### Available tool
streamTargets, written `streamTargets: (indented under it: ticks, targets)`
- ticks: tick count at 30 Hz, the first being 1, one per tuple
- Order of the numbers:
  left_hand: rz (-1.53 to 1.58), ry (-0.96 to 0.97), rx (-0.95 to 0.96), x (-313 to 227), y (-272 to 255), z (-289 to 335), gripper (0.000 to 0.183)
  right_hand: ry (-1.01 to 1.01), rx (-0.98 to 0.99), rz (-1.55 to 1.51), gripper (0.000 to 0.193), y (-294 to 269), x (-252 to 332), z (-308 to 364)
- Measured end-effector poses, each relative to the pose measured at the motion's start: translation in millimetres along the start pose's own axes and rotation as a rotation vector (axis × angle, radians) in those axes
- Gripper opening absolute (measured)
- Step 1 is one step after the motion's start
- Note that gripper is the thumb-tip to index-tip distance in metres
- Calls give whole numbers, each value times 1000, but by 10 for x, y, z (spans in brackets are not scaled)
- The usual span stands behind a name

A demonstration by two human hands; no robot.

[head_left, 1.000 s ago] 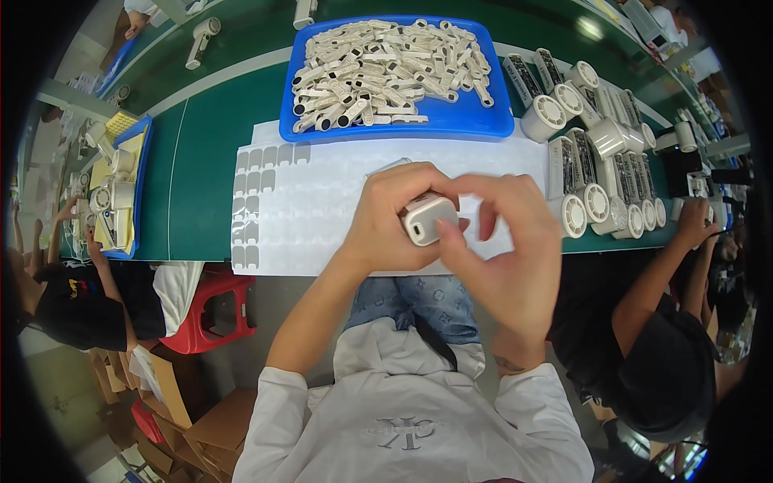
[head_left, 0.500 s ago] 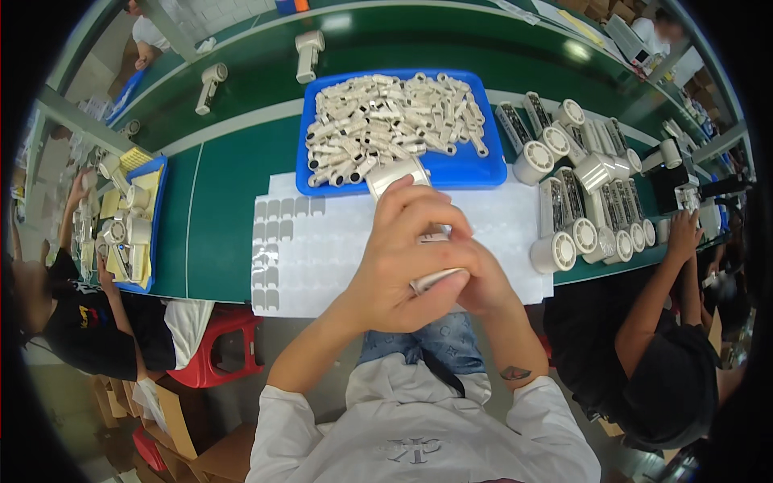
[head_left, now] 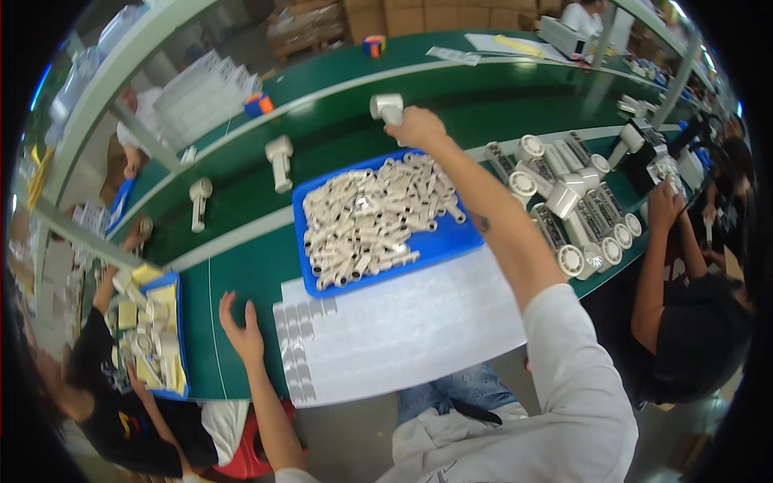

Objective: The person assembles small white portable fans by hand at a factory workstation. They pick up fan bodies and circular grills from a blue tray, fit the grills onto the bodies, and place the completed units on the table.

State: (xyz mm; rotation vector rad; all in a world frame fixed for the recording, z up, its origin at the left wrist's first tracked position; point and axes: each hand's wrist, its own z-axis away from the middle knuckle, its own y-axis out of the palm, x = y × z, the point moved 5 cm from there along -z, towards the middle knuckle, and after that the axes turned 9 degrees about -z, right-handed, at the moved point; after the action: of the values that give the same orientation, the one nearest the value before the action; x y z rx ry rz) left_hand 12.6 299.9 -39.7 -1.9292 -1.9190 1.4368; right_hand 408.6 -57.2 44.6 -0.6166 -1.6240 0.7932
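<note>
My right hand (head_left: 419, 126) reaches out over the far green belt, closed around the handle of a white handheld fan (head_left: 386, 105) with a thick round head. Low on the left, over the green tabletop, my left hand (head_left: 242, 328) is empty with thumb and fingers apart. Between my arms lies a blue tray (head_left: 441, 259), heaped with small white handle-shaped parts (head_left: 366, 217). In front of the tray a white sheet (head_left: 427, 326) carries rows of grey stickers (head_left: 296, 354) along its left side.
Two more white fans (head_left: 279, 163) lie on the belt farther left. At right stand several fan bodies (head_left: 570, 201), some with their insides showing. A blue tray with yellow lining (head_left: 181, 338) is at left. Co-workers sit on both sides; metal posts frame the bench.
My hands, together over the sheet before, have parted. The right has carried the fan out to the belt; the left has moved left and opened. The view has turned, and fans on the belt have shifted left.
</note>
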Motion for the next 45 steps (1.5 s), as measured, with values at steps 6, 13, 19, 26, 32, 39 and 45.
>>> streamTargets:
  ticks: [6,13,19,26,32,39,45]
  targets:
    - [15,-42,85,-46,57,-14,31,-166,74,173,41,158,-414,-412]
    - [36,-77,68,61,-5,-6,29,67,556,456,32,-442,-612,374]
    - [105,-44,85,246,120,-42,29,-130,479,443,19,-321,-966,830]
    - [492,48,95,-1152,-38,136,27,-569,368,200,51,-1260,110,1533]
    - [577,326,630,-2633,80,722,99,-763,387,-246,64,-1000,985,2510]
    - [406,273,691,-2095,-167,1040,83,-631,715,-66,59,-403,1160,2706]
    - [294,273,1054,-2069,-528,1208,78,-887,721,-117,28,332,1368,2769]
